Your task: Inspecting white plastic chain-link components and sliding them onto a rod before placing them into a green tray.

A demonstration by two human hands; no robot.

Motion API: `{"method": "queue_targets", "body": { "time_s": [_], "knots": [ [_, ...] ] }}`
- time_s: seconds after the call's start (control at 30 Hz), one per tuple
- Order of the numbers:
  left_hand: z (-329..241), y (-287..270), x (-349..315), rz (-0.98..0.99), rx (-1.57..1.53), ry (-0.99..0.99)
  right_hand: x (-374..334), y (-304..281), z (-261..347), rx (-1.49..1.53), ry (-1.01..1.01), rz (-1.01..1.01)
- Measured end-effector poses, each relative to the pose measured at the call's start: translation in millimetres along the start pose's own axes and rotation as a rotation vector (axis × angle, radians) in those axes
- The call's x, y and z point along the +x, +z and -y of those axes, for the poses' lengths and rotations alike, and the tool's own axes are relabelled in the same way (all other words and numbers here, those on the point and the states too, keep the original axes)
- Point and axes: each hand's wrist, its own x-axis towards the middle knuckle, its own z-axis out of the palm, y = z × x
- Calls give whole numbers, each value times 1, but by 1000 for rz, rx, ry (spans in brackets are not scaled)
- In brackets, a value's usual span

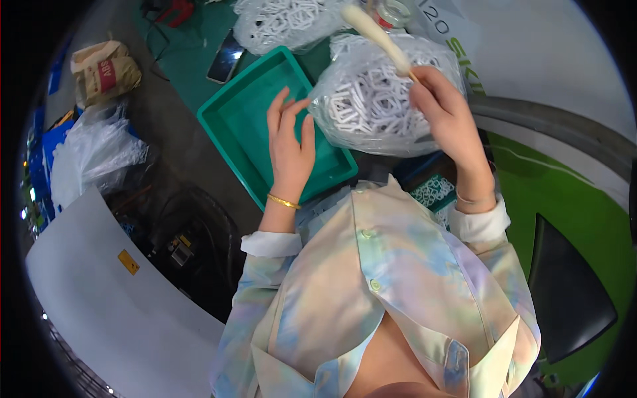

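Note:
In my right hand (443, 109) is a long cream-coloured stick with a rounded, thick far end (375, 34); the fingers pinch its thin yellowish lower end. It slants up to the left over a clear plastic bag (381, 106) full of small white angular loop-shaped pieces. My left hand (290, 136) is over the green rectangular tray (229, 169), with its fingers apart and nothing in them. Its index fingertip is close to the bag's left edge; whether it touches the plastic I cannot tell.
Behind the tray lie a phone (225, 56) and a second bag of white pieces (285, 23). A glass jar (393, 13) stands beyond the stick. Close to my body is a small container of pale green ring-like pieces (434, 192). A white machine panel (113, 285) curves at the left.

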Motion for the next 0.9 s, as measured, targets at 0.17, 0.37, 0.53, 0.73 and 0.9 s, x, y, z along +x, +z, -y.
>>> {"method": "queue_targets", "body": {
  "time_s": [0.17,0.37,0.53,0.73,0.9],
  "knots": [
    [8,-14,-34,-56,100,-191,110,101,-9,327,-9,51],
    [11,-31,-70,-25,30,-312,197,185,-73,255,97,-185],
    [23,-60,-80,37,27,-272,210,198,-83,-299,61,-483],
    [79,-114,-97,204,24,-98,137,169,-33,158,-285,-421],
    [116,-174,-114,416,54,81,-28,160,-46,196,-246,-746]
  ]
}}
